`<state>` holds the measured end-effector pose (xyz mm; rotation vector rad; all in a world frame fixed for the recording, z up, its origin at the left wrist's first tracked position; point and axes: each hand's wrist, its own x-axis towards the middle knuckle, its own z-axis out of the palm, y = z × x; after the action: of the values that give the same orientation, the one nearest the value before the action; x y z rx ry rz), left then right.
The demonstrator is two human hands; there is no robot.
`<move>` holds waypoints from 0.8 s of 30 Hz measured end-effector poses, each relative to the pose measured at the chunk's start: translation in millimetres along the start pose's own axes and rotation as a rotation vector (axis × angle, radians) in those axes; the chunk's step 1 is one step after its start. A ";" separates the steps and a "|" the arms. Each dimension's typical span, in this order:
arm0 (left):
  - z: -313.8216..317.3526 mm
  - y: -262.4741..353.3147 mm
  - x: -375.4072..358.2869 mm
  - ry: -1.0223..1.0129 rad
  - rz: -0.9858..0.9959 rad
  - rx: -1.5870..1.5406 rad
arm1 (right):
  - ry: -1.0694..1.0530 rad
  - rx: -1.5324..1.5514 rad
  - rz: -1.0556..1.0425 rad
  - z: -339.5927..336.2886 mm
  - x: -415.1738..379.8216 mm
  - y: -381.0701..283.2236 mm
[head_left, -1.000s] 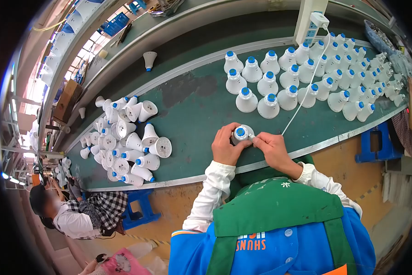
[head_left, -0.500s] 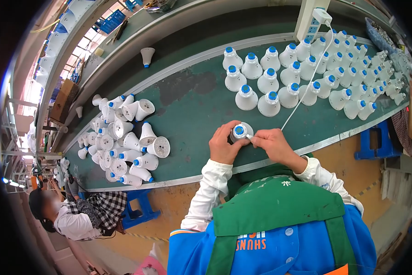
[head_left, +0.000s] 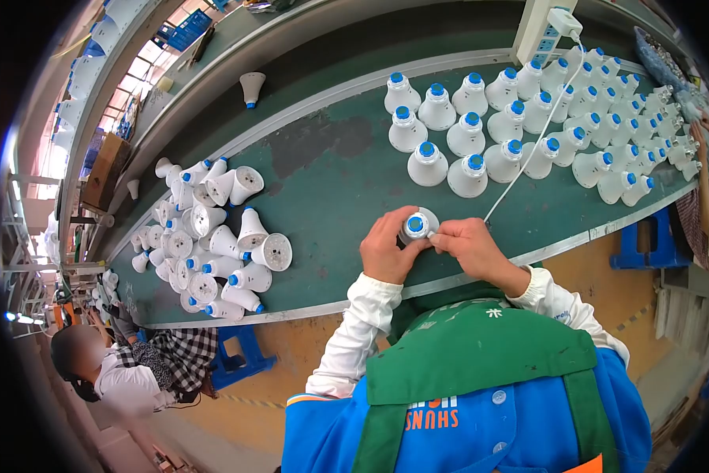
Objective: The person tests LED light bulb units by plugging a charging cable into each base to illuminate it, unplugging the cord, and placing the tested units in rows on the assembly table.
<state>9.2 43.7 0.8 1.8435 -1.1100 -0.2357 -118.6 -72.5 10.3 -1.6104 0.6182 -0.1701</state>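
We hold a white bulb housing (head_left: 416, 226) upright at the near edge of the green bench (head_left: 331, 181), its blue-capped narrow end pointing up toward us, long axis near vertical. Our left hand (head_left: 388, 251) curls around its left side, fingers wrapped on the body. Our right hand (head_left: 466, 246) comes in from the right, fingertips pinched against the cap; both forearms angle inward.

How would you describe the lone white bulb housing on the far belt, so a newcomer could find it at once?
Look past the green belt to the darker lane behind it. One bulb housing stands there alone, wide mouth up and blue tip down, unlike the upright rows and the tumbled pile.
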 end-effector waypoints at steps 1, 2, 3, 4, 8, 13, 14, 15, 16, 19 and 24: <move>0.8 0.8 -0.6 0.003 0.015 0.015 | -0.003 -0.012 0.005 -0.1 -0.1 0.7; 1.6 1.1 -1.3 0.010 0.017 0.024 | 0.000 -0.019 0.006 0.1 -0.2 1.9; 2.3 1.1 -2.5 0.018 0.023 0.034 | 0.003 -0.026 0.004 0.8 -0.1 3.6; 2.9 0.8 -3.4 0.026 0.033 0.046 | 0.010 -0.032 -0.002 1.5 0.0 4.7; 16.7 4.5 -15.2 0.132 -0.060 -0.056 | 0.171 -0.259 -0.289 8.6 -7.8 5.0; 29.7 0.8 -21.1 0.203 -0.033 -0.041 | 0.344 -0.602 -0.621 9.6 -18.0 16.4; 29.7 0.8 -20.6 0.190 0.008 -0.022 | 0.373 -0.606 -0.646 11.1 -17.7 18.5; 30.8 0.9 -21.3 0.189 -0.010 -0.014 | 0.397 -0.606 -0.670 12.3 -17.5 19.0; 31.8 2.1 -21.2 0.187 -0.013 -0.030 | 0.398 -0.576 -0.669 12.1 -18.1 18.2; 36.1 2.0 -21.6 0.195 -0.033 -0.081 | 0.397 -0.595 -0.657 15.7 -20.4 23.0; 37.3 -1.9 -23.4 0.199 -0.051 -0.124 | 0.425 -0.541 -0.652 19.2 -20.6 24.6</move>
<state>-24.3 39.0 -27.5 1.7449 -0.8926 -0.1430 -134.2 -46.1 -11.0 -2.2917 0.4522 -0.9077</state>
